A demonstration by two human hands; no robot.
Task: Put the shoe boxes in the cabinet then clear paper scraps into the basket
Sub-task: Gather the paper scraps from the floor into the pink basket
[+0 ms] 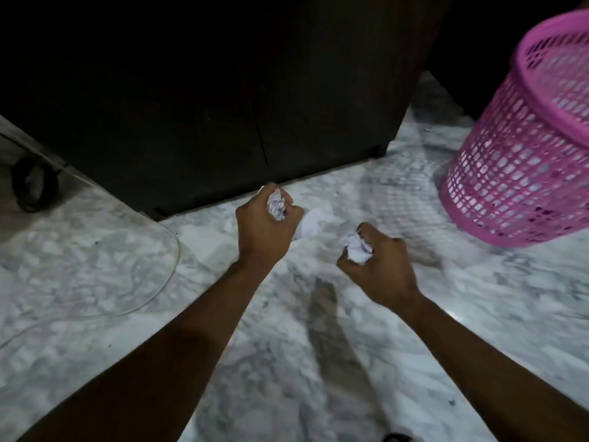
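Left hand [267, 223]: closed around a crumpled paper scrap with print [276, 206], held above the floor near the cabinet base.
Right hand [377, 266]: closed around a white crumpled scrap [358, 250].
Loose scrap [310, 223]: 1 white piece seen on the marble floor [95, 266], just beside the left hand.
Cabinet [223, 90]: dark, doors shut.
Basket [522, 161]: pink, latticed, positioned well to the right.
Cable [153, 288]: laid across the floor, left.

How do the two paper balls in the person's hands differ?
The paper wad in the left hand shows printed lines; the paper wad in the right hand looks plain white. The left one is held nearer the dark cabinet, the right one nearer the pink basket. Both are crumpled and gripped.
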